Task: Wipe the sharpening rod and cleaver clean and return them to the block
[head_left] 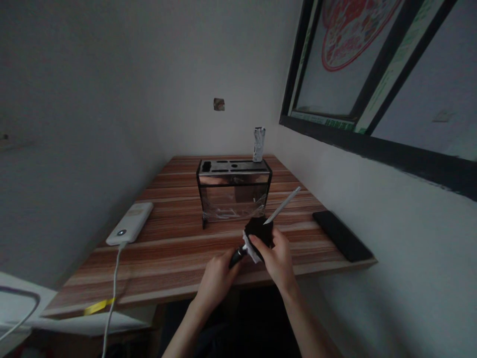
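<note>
Over the front edge of a wooden table (179,253), my left hand (218,278) is closed around the black handle of a knife (283,204). The knife's pale blade points up and to the right. My right hand (278,258) pinches a black cloth (259,229) with a white piece under it, wrapped around the knife near the handle. Both hands meet at the knife, just in front of a black knife holder (234,191) with a slotted metal top and a clear front.
A white power bank (130,223) lies at the left with a white cable (112,298) hanging off the front edge. A flat black object (341,234) lies by the right wall. A small silver can (258,144) stands at the back. A framed window (376,84) fills the right wall.
</note>
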The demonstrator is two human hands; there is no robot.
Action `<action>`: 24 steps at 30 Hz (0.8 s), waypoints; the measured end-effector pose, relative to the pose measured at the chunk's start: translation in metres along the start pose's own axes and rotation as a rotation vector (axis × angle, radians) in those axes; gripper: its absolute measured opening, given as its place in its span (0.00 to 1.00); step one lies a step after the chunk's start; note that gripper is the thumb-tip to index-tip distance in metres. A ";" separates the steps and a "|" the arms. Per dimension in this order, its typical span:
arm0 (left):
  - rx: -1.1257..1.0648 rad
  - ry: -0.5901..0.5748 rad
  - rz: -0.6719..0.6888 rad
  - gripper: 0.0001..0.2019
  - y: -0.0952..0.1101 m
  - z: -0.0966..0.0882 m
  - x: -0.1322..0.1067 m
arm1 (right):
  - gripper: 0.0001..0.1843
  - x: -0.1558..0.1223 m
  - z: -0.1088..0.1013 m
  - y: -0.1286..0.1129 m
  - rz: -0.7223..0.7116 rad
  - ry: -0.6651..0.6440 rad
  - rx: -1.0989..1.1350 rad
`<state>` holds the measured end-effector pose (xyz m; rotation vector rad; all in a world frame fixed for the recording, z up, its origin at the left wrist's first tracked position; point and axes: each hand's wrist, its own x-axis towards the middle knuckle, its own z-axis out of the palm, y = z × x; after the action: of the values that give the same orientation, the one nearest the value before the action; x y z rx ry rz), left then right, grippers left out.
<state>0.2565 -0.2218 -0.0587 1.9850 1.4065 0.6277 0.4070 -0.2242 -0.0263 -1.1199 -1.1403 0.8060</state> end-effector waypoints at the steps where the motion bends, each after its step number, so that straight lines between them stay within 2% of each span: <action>1: -0.005 0.000 0.013 0.08 0.000 0.000 0.000 | 0.17 0.003 -0.003 -0.002 -0.009 0.014 -0.003; 14: 0.017 -0.010 0.062 0.06 -0.004 0.002 -0.002 | 0.15 0.047 -0.059 -0.028 -0.156 0.220 0.014; 21: 0.051 -0.029 0.085 0.06 -0.004 0.001 -0.003 | 0.14 0.051 -0.068 -0.034 -0.179 0.302 0.089; 24: 0.072 -0.034 0.081 0.07 -0.004 0.001 -0.003 | 0.15 0.053 -0.068 -0.032 -0.196 0.384 0.115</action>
<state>0.2541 -0.2236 -0.0622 2.1087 1.3515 0.5841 0.4846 -0.2014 0.0169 -0.9970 -0.8535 0.4713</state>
